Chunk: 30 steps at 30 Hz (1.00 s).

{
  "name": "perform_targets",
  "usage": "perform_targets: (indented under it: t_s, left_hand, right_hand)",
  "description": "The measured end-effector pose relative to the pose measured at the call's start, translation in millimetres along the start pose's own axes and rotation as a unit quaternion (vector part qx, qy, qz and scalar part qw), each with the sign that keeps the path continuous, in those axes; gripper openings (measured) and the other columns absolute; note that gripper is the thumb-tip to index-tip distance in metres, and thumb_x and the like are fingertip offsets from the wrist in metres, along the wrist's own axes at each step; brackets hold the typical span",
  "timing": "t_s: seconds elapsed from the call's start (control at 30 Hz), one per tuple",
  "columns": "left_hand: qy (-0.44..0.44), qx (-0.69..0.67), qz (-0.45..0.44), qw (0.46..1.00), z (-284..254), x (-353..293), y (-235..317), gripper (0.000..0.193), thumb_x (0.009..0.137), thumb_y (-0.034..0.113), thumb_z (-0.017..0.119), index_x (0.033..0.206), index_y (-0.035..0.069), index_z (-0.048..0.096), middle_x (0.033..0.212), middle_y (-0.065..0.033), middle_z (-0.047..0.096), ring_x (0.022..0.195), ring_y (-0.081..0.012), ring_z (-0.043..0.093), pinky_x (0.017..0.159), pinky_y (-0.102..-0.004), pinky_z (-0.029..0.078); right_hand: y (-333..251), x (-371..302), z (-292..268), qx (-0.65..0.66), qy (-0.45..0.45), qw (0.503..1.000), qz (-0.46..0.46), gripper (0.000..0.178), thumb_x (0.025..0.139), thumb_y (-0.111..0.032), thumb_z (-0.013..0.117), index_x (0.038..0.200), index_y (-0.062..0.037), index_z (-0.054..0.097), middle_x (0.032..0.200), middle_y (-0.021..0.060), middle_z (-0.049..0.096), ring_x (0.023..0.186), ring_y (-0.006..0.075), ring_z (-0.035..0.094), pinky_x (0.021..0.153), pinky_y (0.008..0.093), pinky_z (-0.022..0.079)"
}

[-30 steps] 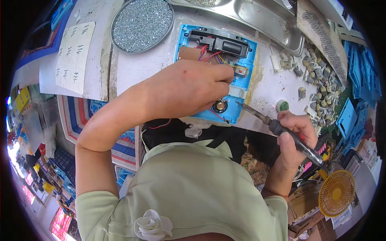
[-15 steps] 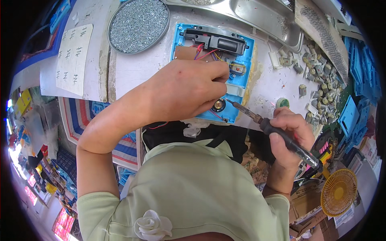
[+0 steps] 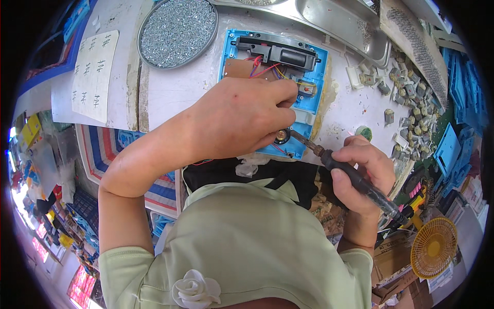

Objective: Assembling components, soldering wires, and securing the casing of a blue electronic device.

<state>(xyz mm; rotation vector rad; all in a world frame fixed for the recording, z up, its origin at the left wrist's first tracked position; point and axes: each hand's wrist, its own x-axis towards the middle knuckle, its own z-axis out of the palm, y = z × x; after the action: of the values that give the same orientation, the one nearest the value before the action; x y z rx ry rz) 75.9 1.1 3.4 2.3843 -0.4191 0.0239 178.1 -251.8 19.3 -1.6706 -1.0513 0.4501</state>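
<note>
Across a blue plastic casing [image 3: 320, 82] reaches my left hand [image 3: 244, 116], thumb and fingers pinched together; what they grip, if anything, is hidden. My right hand [image 3: 371, 167] holds a soldering iron [image 3: 355, 179] by its dark handle. The iron's tip points at a small round black part with a brassy centre [image 3: 281, 136], just under my left fingers; I cannot tell whether it touches. Inside the casing sit a black plastic assembly [image 3: 290, 57], a brown board [image 3: 239, 68], a small motor-like part [image 3: 307, 88] and red and yellow wires [image 3: 265, 69]. My left hand covers the casing's middle.
A round tray of small metal screws [image 3: 177, 33] stands at the far left, a steel tray [image 3: 334, 20] behind the casing. Many small grey parts [image 3: 411, 98] lie to the right, near a small green-topped round piece [image 3: 364, 133]. A yellow fan [image 3: 434, 247] is at lower right.
My right hand has moved left and slightly up, bringing the soldering iron's tip closer to the round black part. My left hand has shifted a little to the right.
</note>
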Motion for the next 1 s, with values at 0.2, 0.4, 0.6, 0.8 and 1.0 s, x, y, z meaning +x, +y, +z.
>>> perform_targets:
  t_s: [0.2, 0.4, 0.6, 0.8, 1.0]
  left_hand:
    - [-0.005, 0.015, -0.002, 1.000, 0.2, 0.6, 1.4, 0.020, 0.072, 0.004, 0.074, 0.083, 0.005, 0.058, 0.098, -0.0073, 0.057, 0.084, -0.0286, 0.064, 0.068, -0.0406, 0.052]
    - [-0.008, 0.020, -0.002, 1.000, 0.4, -0.4, 1.5, 0.019, 0.073, 0.004, 0.074, 0.084, 0.005, 0.058, 0.098, -0.0071, 0.057, 0.085, -0.0282, 0.064, 0.068, -0.0407, 0.053]
    - [-0.016, 0.021, -0.002, 1.000, -2.0, -2.2, 0.8, 0.019, 0.073, 0.004, 0.074, 0.084, 0.006, 0.058, 0.099, -0.0071, 0.057, 0.085, -0.0283, 0.065, 0.069, -0.0404, 0.053]
    - [-0.026, 0.006, -0.012, 1.000, -3.7, 3.2, 2.3, 0.020, 0.071, 0.003, 0.073, 0.084, 0.004, 0.059, 0.097, -0.0101, 0.057, 0.085, -0.0323, 0.064, 0.068, -0.0432, 0.052]
    - [-0.023, 0.018, -0.005, 1.000, -0.9, 14.3, 12.8, 0.018, 0.071, -0.001, 0.072, 0.084, 0.002, 0.059, 0.095, -0.0123, 0.058, 0.084, -0.0332, 0.063, 0.070, -0.0400, 0.052]
  right_hand:
    - [-15.7, 0.9, 1.9, -0.026, 0.010, 0.997, 0.075, 0.022, 0.077, -0.002, 0.078, 0.097, 0.0004, 0.069, 0.072, 0.0071, 0.066, 0.059, 0.0152, 0.060, 0.056, 0.0261, 0.045]
    - [-39.1, -2.3, 2.4, 0.090, 0.062, 0.950, 0.294, 0.020, 0.086, -0.003, 0.075, 0.102, 0.0037, 0.066, 0.080, 0.0050, 0.070, 0.067, 0.0085, 0.063, 0.063, 0.0217, 0.048]
    - [-30.7, -46.8, -17.8, 0.090, 0.185, 0.957, 0.202, 0.021, 0.087, -0.008, 0.072, 0.103, 0.0043, 0.065, 0.089, 0.0092, 0.068, 0.079, 0.0136, 0.065, 0.076, 0.0253, 0.051]
    - [-13.1, -134.7, -97.6, -0.034, 0.462, 0.879, 0.113, 0.015, 0.092, -0.002, 0.062, 0.105, 0.0053, 0.062, 0.095, 0.0102, 0.065, 0.088, 0.0156, 0.064, 0.079, 0.0264, 0.052]
    - [-56.2, -241.1, -175.3, -0.220, 0.665, 0.711, 0.066, 0.008, 0.088, 0.004, 0.057, 0.091, 0.0022, 0.063, 0.089, 0.0056, 0.062, 0.078, 0.0135, 0.060, 0.076, 0.0264, 0.050]
